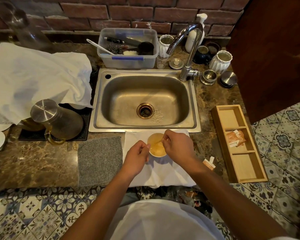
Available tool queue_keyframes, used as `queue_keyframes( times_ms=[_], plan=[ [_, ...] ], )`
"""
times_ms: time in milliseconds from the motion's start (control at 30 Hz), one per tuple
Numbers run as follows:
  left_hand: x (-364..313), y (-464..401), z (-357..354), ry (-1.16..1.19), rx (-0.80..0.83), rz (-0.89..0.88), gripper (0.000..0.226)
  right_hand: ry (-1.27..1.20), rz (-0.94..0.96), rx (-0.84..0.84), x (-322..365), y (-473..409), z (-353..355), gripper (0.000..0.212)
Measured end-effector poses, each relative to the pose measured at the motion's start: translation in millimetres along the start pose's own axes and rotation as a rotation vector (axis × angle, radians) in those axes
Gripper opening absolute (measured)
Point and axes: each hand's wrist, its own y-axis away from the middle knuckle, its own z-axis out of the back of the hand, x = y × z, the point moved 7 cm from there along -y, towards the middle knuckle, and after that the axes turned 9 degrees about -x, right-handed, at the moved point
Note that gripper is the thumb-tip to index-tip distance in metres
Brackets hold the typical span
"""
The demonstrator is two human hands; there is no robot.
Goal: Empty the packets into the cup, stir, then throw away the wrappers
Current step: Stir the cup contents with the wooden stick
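A view from above of a person standing at a marble-patterned table (33, 163) just in front of a steel sink (145, 101). A small white paper cup (157, 144) holding pale amber liquid stands on a white cloth (163, 174) at the table's near edge. The left hand (137, 157) is closed around the cup's left side and rim, steadying it. The right hand (177, 145) is pinched shut on a thin stirring stick (158, 141), whose lower end dips into the liquid.

The task looks to be at its middle step, the stirring. The liquid's colour suggests at least one packet has already gone in, though whether all have cannot be told. An orange and white wrapper (209, 164), apparently torn open, lies on the table just beside the right forearm, near the cloth's right edge. More orange packets (235, 138) sit in the middle compartment of a wooden tray (256, 177) to the right; whether these are full or spent cannot be told. What remains, by this judgement, is finishing the stir and throwing away the wrapper. No bin is clearly visible, though something dark with orange scraps shows below the table edge
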Motion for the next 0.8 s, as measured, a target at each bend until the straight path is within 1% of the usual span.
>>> queue_keyframes(
  times_ms=[67, 200, 300, 367, 467, 533, 700, 800],
  plan=[
    [0.9, -0.3, -0.1, -0.006, 0.006, -0.004, 0.033, 0.049, 0.044, -0.003, -1.7, 1.1, 4.6, 0.014],
    [0.0, -1.5, -0.5, -0.011, 0.008, -0.022, 0.031, 0.105, 0.103, 0.094, -2.5, 10.6, 4.9, 0.013],
    [1.5, -2.2, -0.9, -0.013, 0.018, -0.016, 0.032, 0.059, 0.104, 0.146, 3.6, 19.9, -1.2, 0.012],
    [2.7, -2.6, -1.0, -0.011, 0.023, -0.013, 0.033, -0.007, 0.068, 0.161, 7.7, 21.8, -6.4, 0.01],
    [4.2, -3.0, -0.4, -0.017, 0.022, -0.006, 0.033, -0.111, 0.0, 0.136, 10.6, 16.5, -9.7, 0.006],
    [4.7, -3.7, -0.5, -0.021, 0.026, 0.001, 0.033, -0.131, -0.024, 0.099, 9.8, 11.4, -8.7, 0.006],
    [2.7, -2.9, 0.2, -0.012, 0.029, 0.003, 0.033, 0.021, 0.026, -0.002, 1.5, 5.1, 0.0, 0.013],
    [1.9, -1.8, 0.2, 0.003, 0.028, 0.011, 0.033, 0.137, 0.081, 0.003, -2.5, 9.3, 4.0, 0.018]
  ],
)
